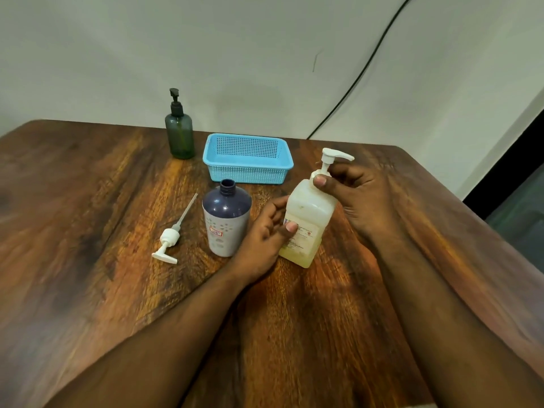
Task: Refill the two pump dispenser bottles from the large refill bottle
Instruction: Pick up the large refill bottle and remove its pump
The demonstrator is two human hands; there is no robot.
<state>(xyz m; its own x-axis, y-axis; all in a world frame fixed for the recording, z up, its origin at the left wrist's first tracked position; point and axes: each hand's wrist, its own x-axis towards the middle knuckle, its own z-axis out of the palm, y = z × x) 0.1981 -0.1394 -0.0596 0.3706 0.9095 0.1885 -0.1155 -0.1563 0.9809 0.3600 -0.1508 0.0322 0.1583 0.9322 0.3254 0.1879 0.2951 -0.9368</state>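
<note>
A large translucent refill bottle (309, 213) with yellowish liquid and a white pump head (332, 157) stands on the wooden table, slightly tilted. My left hand (265, 234) grips its lower body at the label. My right hand (362, 195) pinches the pump collar at its neck. To the left stands a navy-and-white bottle (225, 219), uncapped with an open neck. Its white pump (170, 240) with a dip tube lies flat on the table further left. A dark green bottle (179, 134) with a black pump stands at the back.
A light blue perforated plastic basket (247, 166) sits behind the bottles, with nothing visible in it. The wooden table (88, 201) ends at a white wall behind and drops off on the right. A black cable (368, 63) runs down the wall.
</note>
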